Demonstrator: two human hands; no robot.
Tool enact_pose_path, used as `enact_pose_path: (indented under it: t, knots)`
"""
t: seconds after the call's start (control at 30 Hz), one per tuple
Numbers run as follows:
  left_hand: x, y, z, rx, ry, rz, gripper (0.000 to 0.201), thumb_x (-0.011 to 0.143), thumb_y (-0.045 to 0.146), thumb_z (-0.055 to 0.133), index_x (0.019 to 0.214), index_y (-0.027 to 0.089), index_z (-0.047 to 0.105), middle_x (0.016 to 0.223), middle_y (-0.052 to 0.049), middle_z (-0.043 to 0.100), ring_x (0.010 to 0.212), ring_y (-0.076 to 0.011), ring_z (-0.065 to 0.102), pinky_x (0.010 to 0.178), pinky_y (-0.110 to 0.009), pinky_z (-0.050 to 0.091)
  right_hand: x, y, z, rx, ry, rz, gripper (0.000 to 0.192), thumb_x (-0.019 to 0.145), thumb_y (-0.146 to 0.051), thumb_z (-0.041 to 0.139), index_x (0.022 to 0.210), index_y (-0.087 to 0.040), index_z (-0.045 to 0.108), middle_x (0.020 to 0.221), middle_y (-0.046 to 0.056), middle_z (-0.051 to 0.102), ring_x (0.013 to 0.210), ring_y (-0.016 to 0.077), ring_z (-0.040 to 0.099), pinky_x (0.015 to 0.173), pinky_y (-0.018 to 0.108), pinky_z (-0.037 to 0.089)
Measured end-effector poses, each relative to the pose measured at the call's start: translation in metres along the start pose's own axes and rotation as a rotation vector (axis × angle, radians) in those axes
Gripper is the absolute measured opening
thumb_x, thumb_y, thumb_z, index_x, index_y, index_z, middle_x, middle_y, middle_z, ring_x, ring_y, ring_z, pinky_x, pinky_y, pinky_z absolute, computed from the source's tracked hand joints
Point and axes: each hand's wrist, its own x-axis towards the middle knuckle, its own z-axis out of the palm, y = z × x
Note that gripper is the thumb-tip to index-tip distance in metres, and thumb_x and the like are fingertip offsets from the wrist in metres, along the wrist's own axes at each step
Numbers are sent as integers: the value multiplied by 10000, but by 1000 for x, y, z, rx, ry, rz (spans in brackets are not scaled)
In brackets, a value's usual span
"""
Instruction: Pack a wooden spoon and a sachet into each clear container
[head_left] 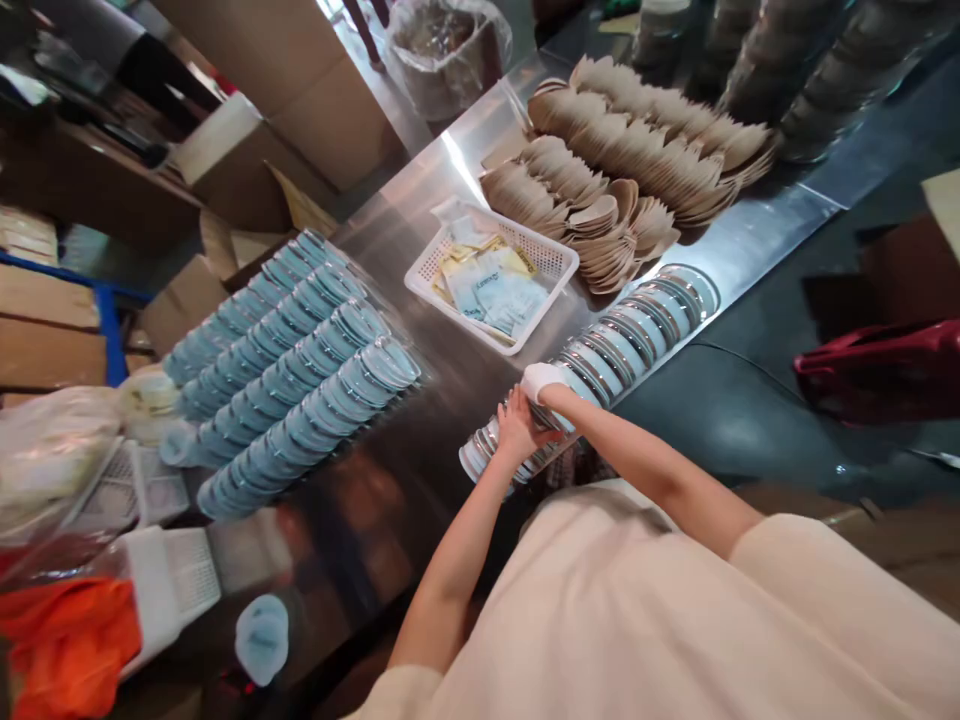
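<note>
A long row of round, silver-rimmed containers with white sides (651,318) runs along the near edge of the metal table. My left hand (519,432) rests on the near part of this row, bare, with its fingers stretched and thumb apart. Touching the row just beyond it is my right hand (546,384), which wears a white covering. The right fingers are mostly hidden, so whether they grip a container cannot be told. Past the hands stands a white perforated basket (420,268) of yellow and pale-blue printed packets (495,285).
Several rows of nested pale-blue cups (307,410) cover the left side of the metal table (409,205). Brown scoop-like pieces (645,140) lie in dense rows at the far side. A bagged bin (450,60), cardboard boxes (247,160) and an orange cloth (75,640) are around.
</note>
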Motion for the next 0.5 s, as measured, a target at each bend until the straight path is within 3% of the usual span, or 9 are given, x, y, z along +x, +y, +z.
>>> enact_pose_path:
  t: [0.07, 0.13, 0.2, 0.27, 0.37, 0.5]
  knots:
    - [-11, -6, -5, 9, 50, -5, 1358, 766, 745, 757, 1700, 73, 37, 1739, -330, 162, 1645, -431, 159, 1281, -672, 207, -23, 20, 1, -10, -10, -37, 231, 932, -342, 684, 1052, -169, 778, 1011, 158, 798, 1023, 269, 741, 860, 293, 483]
    - [-29, -18, -9, 36, 104, -16, 1408, 728, 791, 768, 1704, 91, 34, 1754, -315, 105, 1655, -436, 82, 1286, -697, 148, -64, 57, 15, 45, -15, -10, 239, 1007, -338, 563, 1093, -214, 749, 1005, 107, 795, 948, 228, 735, 797, 268, 483]
    - [-48, -32, -13, 65, 91, -13, 1386, 692, 804, 792, 1704, 128, 128, 1761, -279, 146, 1652, -436, 112, 1296, -684, 141, -106, 92, 42, 376, -34, 242, 286, 1034, -359, 487, 942, -207, 711, 797, 54, 746, 729, 175, 686, 658, 229, 459]
    - [-62, -44, -14, 78, 38, -2, 1319, 674, 779, 824, 1687, 166, 243, 1747, -245, 248, 1629, -426, 232, 1309, -632, 194, -134, 111, 75, 600, -140, 408, 239, 1010, -318, 469, 975, -192, 669, 695, 23, 690, 555, 152, 607, 550, 231, 434]
    - [-67, -52, -10, 79, 21, -9, 1221, 697, 738, 833, 1665, 199, 319, 1708, -203, 371, 1572, -388, 381, 1311, -559, 270, -140, 106, 122, 767, -195, 418, 205, 976, -310, 491, 1101, -210, 619, 736, 1, 701, 531, 142, 611, 522, 221, 451]
    - [-61, -48, -6, 89, 50, -21, 1201, 717, 739, 816, 1667, 215, 301, 1693, -185, 404, 1552, -377, 414, 1300, -565, 296, -120, 87, 154, 829, -65, 376, 138, 926, -380, 578, 979, -252, 588, 667, -1, 673, 599, 188, 634, 552, 254, 468]
